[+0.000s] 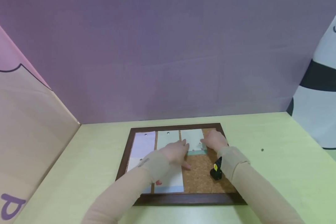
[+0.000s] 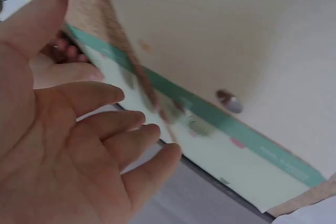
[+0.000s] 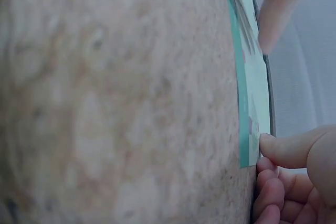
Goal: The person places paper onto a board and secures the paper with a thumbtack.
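A cork board (image 1: 197,172) in a dark wooden frame lies on the table, with printed paper sheets on it. The pale green sheet (image 1: 191,138) with a teal border is at its top, right of centre. My left hand (image 1: 175,151) reaches over that sheet's left edge, fingers extended and spread, holding nothing. At the sheet's right edge, my right hand (image 1: 215,140) pinches the paper; the right wrist view shows the thumb (image 3: 286,149) on it and the other fingers curled beside it. A silver tack (image 2: 229,100) sits in a neighbouring sheet.
On the board's left, a lilac sheet (image 1: 144,141) and another pale sheet (image 1: 169,180) lie side by side. A small dark round object (image 1: 262,150) is on the table (image 1: 277,180) to the right. Behind stands a purple-grey wall (image 1: 168,62).
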Tool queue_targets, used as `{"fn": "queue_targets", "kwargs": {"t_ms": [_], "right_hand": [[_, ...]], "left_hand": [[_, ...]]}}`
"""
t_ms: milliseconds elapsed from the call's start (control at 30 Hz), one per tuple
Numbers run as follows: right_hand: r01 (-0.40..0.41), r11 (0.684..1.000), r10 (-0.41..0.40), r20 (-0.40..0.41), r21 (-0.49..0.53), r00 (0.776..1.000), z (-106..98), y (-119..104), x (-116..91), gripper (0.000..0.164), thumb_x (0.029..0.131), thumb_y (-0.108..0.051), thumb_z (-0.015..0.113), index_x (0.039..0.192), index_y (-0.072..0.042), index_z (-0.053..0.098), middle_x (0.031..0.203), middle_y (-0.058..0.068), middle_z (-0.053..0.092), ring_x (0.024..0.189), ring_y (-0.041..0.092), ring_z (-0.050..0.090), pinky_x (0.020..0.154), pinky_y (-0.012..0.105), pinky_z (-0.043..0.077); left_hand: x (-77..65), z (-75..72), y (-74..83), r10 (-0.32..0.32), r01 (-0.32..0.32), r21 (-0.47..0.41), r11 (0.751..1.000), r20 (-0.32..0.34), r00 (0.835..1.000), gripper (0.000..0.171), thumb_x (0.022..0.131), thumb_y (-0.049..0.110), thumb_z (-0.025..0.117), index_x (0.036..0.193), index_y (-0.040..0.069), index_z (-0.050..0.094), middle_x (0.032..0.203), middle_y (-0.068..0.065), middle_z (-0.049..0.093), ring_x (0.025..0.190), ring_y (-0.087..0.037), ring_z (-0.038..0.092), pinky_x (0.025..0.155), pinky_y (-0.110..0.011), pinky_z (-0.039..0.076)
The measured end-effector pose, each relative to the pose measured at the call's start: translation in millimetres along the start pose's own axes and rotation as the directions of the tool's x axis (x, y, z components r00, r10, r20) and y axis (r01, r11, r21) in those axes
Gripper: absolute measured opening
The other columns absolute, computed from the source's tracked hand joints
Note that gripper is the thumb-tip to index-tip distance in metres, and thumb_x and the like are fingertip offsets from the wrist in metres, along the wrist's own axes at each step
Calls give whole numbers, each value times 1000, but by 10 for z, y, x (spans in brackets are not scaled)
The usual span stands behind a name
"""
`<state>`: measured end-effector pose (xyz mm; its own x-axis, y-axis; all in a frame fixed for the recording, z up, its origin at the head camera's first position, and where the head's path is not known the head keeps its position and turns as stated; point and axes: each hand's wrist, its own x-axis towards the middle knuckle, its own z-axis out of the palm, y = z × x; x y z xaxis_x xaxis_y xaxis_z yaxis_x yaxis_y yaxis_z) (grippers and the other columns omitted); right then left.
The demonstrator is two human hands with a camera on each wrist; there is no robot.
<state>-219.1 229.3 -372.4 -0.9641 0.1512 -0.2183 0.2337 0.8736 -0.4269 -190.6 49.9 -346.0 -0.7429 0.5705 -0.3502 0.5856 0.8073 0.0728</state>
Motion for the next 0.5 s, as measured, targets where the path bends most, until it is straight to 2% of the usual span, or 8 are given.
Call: {"fn": "queue_targets", "kwargs": {"t_ms": [233,333,400,500], "right_hand": [[44,999,-44,-4,-11,999,-18,-24,-71,42,86,-35,65,99,4,59,97,19,67,87,28,63,77,43,51],[79,997,-79,-4,-22,997,-26,-21,-91,36,85,-35,67,85,0,62,85,14,66,77,24,60,69,38,50],[98,995,-98,1,-31,995,-28,-16,-98,34,84,-36,68,71,-5,59,71,7,60,67,20,54,61,33,46],[120,992,-120,20,-31,993,-24,-14,-105,43,83,-35,70,56,-12,46,55,-3,42,55,14,40,52,27,34]], "left_hand": [[69,6,-39,-9,9,16,1000,32,999,91,79,55,65,148,9,27,157,-12,19,143,-26,24,115,-38,24],[70,1,-48,-4,3,24,1000,37,999,91,80,54,65,149,9,26,157,-12,18,143,-26,23,116,-39,23],[63,-5,-56,4,-5,26,1000,37,999,90,81,53,65,149,9,26,157,-12,18,143,-26,23,116,-39,23],[48,-2,-72,10,-10,15,1000,40,999,90,81,52,66,149,10,26,157,-11,17,143,-25,23,116,-38,22]]}}
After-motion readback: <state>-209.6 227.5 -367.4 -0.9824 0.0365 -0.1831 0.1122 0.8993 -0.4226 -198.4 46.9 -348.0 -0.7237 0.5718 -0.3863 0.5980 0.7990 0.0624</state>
